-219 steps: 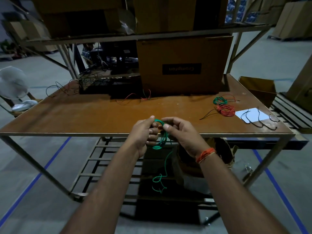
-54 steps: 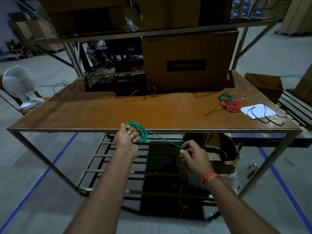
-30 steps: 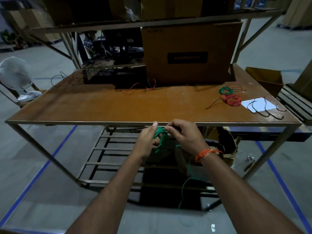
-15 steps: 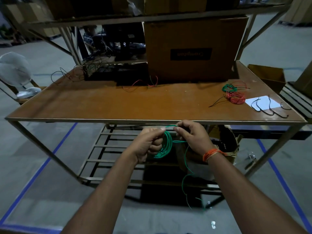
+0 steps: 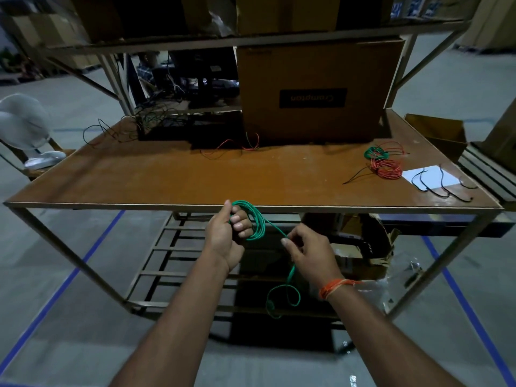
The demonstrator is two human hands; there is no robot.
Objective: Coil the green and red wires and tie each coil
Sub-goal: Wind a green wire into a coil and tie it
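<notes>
The right hand [image 5: 310, 248] has pulled away from the left hand [image 5: 227, 233], drawing out slack. Left grips the green wire [image 5: 255, 222] coil near the bench [image 5: 195, 177] edge; right pinches the tail. Another wrap follows.

Single head-worn wide-angle view, looking forward and down from standing height; near edge of table [image 5: 111, 203] close below, both forearms entering from bottom, shelving behind.
</notes>
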